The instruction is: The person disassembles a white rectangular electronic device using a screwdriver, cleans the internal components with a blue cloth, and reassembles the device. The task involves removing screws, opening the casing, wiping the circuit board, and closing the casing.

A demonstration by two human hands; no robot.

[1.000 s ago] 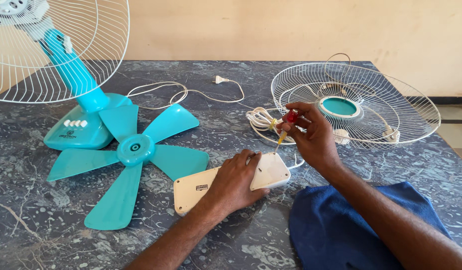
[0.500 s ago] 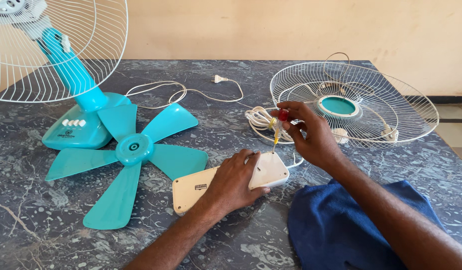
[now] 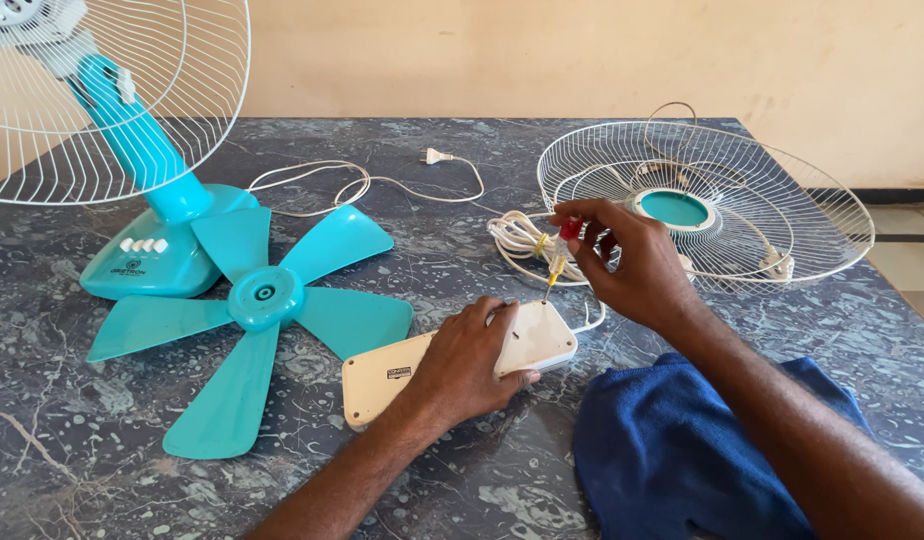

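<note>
Near the middle of the bench (image 3: pixel 602 150), a cream, oblong plastic box (image 3: pixel 542 335) lies flat with a white cord (image 3: pixel 517 238) coiled just behind it. Left hand (image 3: pixel 462 365) presses down on top of the box, fingers spread flat, pinning it but not wrapped around it. Right hand (image 3: pixel 627 255) has its fingers pinched shut on a small screwdriver (image 3: pixel 559 252) with a red cap and clear yellow shaft, tilted, tip down at the far edge of the box; cannot tell if it sits in a screw.

Progress, judged: fan already well apart. Teal blade (image 3: pixel 267 300) lies loose on the bench, front grille (image 3: pixel 707 195) lies flat at far right, fan base (image 3: pixel 162 250) with back grille stands far left. Box looks closed, no lid off, no screws seen lying out, so work on it seems only at the start.

Box looks smooth, rounded corners, small label on the near side. Blue cloth (image 3: pixel 682 450) lies near right, just beside the box.
</note>
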